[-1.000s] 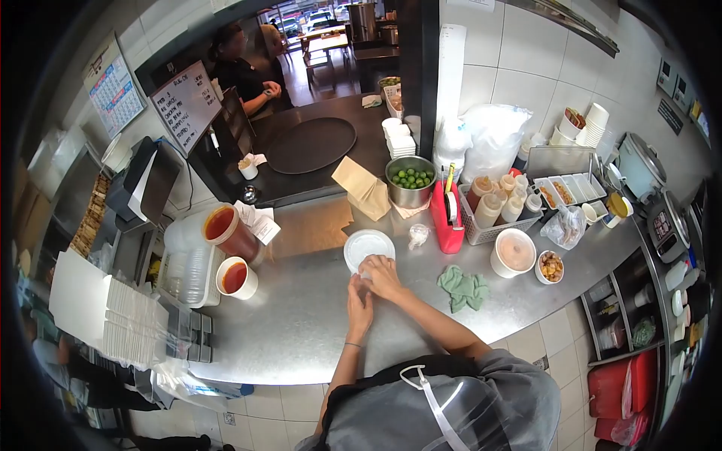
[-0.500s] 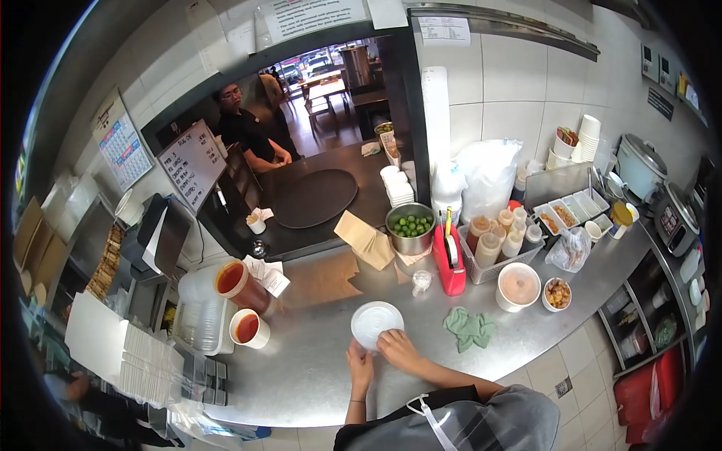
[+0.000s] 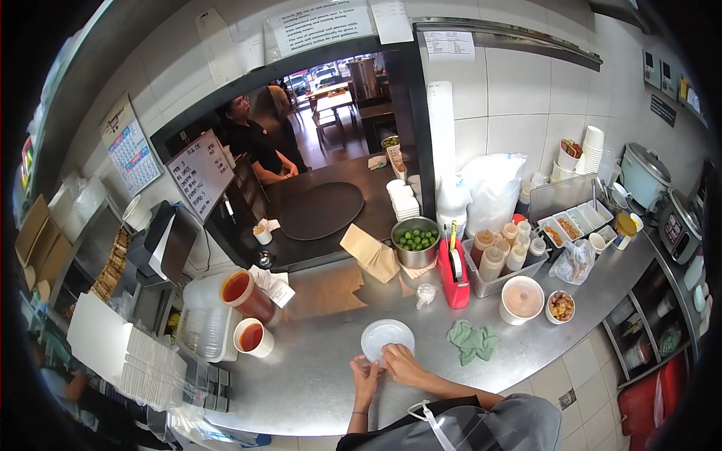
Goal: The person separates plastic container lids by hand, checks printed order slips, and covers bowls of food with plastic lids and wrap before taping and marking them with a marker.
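A round white tub with a pale, translucent top (image 3: 388,340) is at the counter's front, directly before me. My left hand (image 3: 366,378) grips its near left edge with the fingertips. My right hand (image 3: 403,362) has its fingers bent and pressed together on the near right rim. The two hands almost meet at the near side, and the tub's lower part is hidden behind them. Off to the right lies a crumpled green cloth (image 3: 472,341). A small clear plastic bundle (image 3: 426,295) sits beyond the tub.
Along the back stand a pot of green limes (image 3: 416,239), a brown paper bag (image 3: 370,254), a red tape dispenser (image 3: 454,279) and a basket of squeeze bottles (image 3: 502,259). Red sauce containers (image 3: 253,337) stand left. Beyond the hatch with a round black tray (image 3: 322,212), a person (image 3: 259,150) stands.
My view has shifted slightly, so the scene sits lower and further right. My right fingers have drawn in along the near rim, closer to my left hand. The person beyond the hatch has turned their head.
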`<control>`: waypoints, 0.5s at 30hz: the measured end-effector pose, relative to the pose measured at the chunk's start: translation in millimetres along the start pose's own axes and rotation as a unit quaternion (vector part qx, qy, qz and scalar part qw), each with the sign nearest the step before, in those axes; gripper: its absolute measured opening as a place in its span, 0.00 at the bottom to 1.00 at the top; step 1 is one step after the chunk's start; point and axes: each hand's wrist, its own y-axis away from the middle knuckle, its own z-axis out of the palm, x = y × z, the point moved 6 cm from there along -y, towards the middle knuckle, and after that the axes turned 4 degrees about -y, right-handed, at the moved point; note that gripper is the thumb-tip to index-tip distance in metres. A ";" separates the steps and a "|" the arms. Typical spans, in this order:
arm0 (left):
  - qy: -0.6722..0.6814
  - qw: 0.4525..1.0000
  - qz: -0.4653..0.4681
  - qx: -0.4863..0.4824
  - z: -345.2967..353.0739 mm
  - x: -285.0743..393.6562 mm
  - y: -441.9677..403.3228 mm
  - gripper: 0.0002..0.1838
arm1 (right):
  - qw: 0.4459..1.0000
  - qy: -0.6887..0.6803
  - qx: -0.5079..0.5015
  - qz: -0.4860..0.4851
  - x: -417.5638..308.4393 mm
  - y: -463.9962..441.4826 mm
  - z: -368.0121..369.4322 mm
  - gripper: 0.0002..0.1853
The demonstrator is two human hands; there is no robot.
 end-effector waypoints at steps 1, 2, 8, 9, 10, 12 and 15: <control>0.012 1.000 0.002 -0.005 2.4 3.3 1.6 0.27 | 1.000 -0.019 0.006 0.012 -1.7 0.2 -6.7 0.07; -0.002 1.000 0.009 -0.011 3.9 4.1 1.5 0.27 | 0.999 -0.038 0.012 0.024 -2.4 -0.7 -12.3 0.07; -0.038 0.999 0.011 -0.001 6.7 -13.1 0.5 0.19 | 0.993 -0.110 0.047 0.023 0.5 -0.9 -21.5 0.06; -0.022 1.000 0.001 0.006 6.2 -16.9 0.2 0.17 | 0.992 -0.114 0.040 0.029 3.2 -0.3 -18.7 0.06; -0.007 1.000 -0.008 0.013 5.1 -20.1 -1.1 0.15 | 0.992 -0.117 0.034 0.034 6.0 -0.2 -16.3 0.07; 0.050 0.998 -0.048 0.011 3.9 -24.7 -1.1 0.12 | 0.990 -0.128 0.032 0.040 7.9 -0.3 -12.9 0.07; 0.103 0.992 -0.076 0.003 3.5 -26.9 -1.3 0.11 | 0.986 -0.152 0.044 0.046 8.9 -1.7 -12.4 0.08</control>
